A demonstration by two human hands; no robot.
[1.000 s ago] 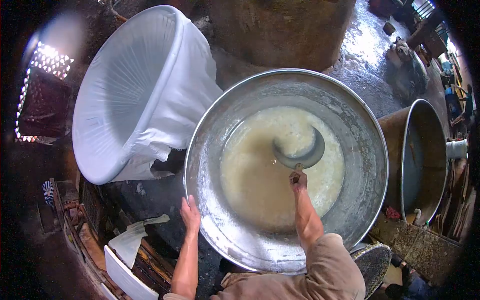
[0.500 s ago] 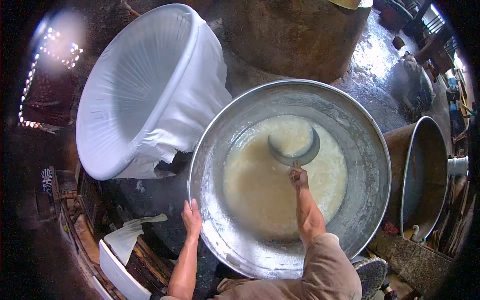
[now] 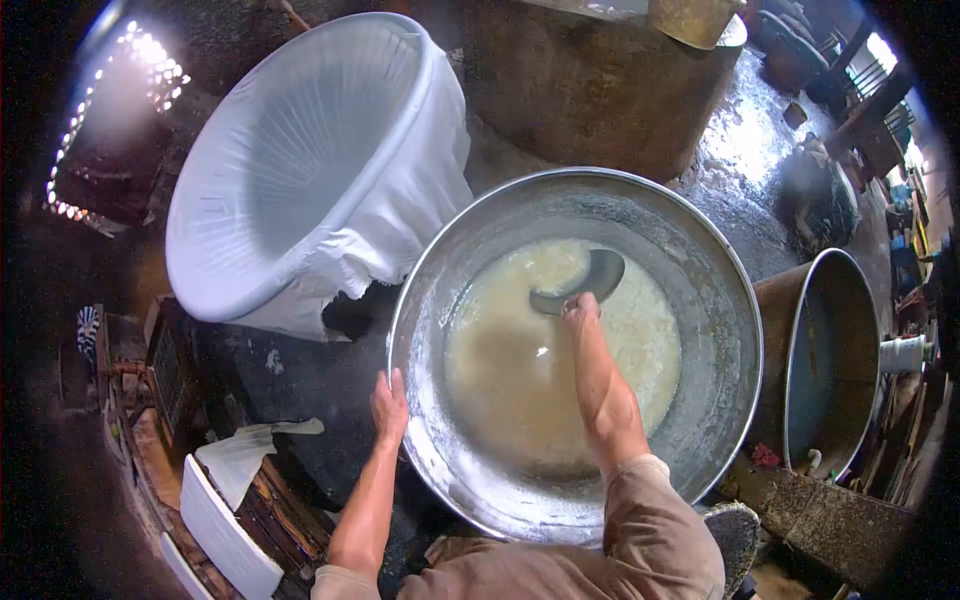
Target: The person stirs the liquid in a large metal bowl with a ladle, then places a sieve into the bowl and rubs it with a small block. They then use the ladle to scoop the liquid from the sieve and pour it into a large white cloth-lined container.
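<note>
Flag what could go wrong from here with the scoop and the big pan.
The pan could tip or shift if the left hand presses hard at its rim. The scoop in the right hand might splash the cloudy liquid if moved fast. Lifted left, it could drip on the white cloth nearby.
</note>
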